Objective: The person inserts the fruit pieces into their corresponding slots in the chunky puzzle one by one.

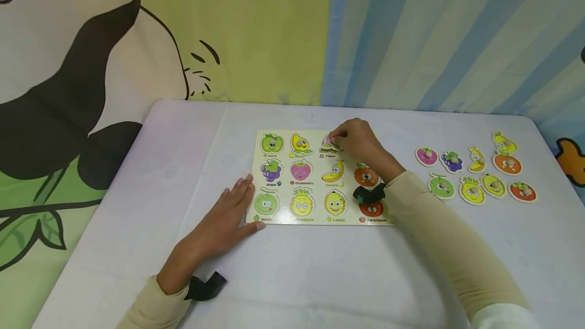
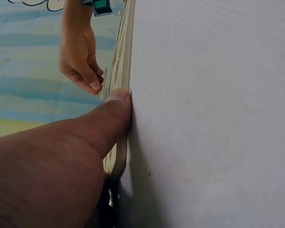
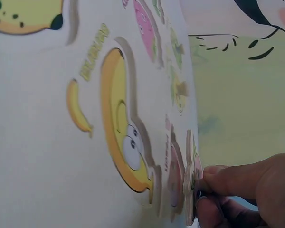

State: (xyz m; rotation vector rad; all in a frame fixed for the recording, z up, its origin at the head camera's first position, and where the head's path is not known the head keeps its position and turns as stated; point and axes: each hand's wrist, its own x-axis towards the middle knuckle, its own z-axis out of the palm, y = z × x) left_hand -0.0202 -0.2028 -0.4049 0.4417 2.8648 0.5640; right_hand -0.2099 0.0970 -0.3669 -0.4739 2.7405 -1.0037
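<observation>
A fruit puzzle board (image 1: pixel 317 187) lies flat on the white table. My right hand (image 1: pixel 358 141) pinches a peach puzzle piece (image 1: pixel 327 142) over the board's top row. In the right wrist view, that peach piece (image 3: pixel 189 180) stands slightly above the peach recess (image 3: pixel 175 178), thumb and fingertips at its face. My left hand (image 1: pixel 221 222) rests at the board's lower left corner, fingers extended and thumb (image 2: pixel 118 102) against the front edge. An apple piece (image 1: pixel 272 143) and a mango piece (image 1: pixel 299 143) sit in their recesses. The right forearm covers part of the board's right side.
Several loose pieces lie to the right of the board, among them a strawberry (image 1: pixel 427 156), grapes (image 1: pixel 451 162), a banana (image 1: pixel 477 159), a melon (image 1: pixel 441 186) and a pineapple (image 1: pixel 472 190). A pear (image 1: pixel 505 143) touches an orange (image 1: pixel 507 164). Behind the table hangs a printed cloth (image 1: pixel 256 34).
</observation>
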